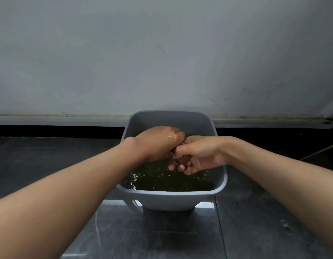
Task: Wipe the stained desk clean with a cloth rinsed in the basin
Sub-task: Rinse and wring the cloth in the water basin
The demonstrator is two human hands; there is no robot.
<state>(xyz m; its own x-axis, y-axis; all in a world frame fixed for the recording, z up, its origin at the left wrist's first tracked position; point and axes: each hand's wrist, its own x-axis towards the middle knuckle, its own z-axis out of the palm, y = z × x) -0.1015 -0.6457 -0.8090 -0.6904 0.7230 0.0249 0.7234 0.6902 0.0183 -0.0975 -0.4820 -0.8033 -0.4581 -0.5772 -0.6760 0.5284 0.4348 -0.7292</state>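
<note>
Now: wringing cloth [181, 160] over basin [173, 195], mid-rinse.
Left hand [158, 144] and right hand [198, 156] both curled tight round the bunched cloth, just above the water [171, 182] at basin centre; best twist opposite ways, low, so drips land inside.

Grey rounded-square basin [171, 198] sits upright, holding murky dark-green, rippled water. The cloth [181, 159] is a dark wad, mostly hidden, gripped between left hand [160, 144] and right hand [199, 156] over the water.
</note>
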